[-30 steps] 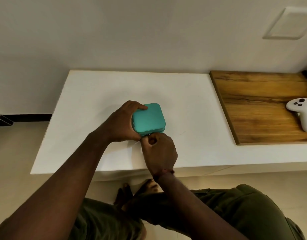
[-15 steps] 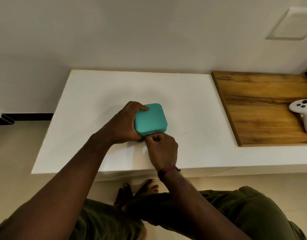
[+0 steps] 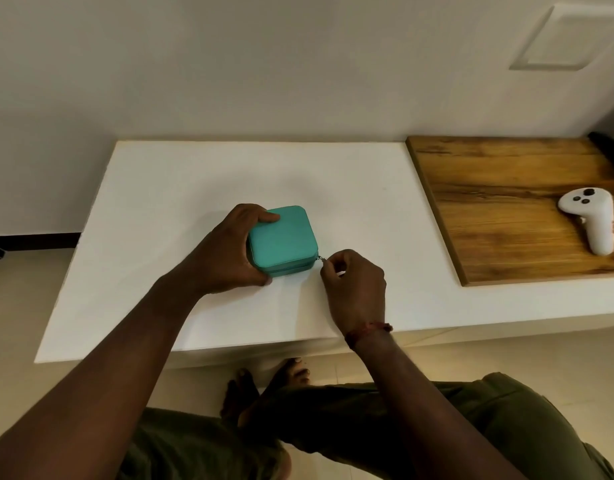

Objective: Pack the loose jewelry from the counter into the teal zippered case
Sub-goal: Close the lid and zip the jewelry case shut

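The teal zippered case (image 3: 287,240) sits closed on the white counter (image 3: 350,202), near its front middle. My left hand (image 3: 226,252) grips the case from its left side, with fingers over the far edge and thumb at the near corner. My right hand (image 3: 354,282) is just right of the case and pinches the small metal zipper pull (image 3: 320,258) at the case's near right corner. No loose jewelry shows on the counter.
A wooden board (image 3: 499,188) lies on the right part of the counter, with a white handheld controller (image 3: 593,220) on it. A wall runs behind the counter. My legs and bare feet are below the counter's front edge.
My right hand has moved from the middle of the case's near side to its near right corner, carrying the zipper pull along. My left hand keeps its grip.
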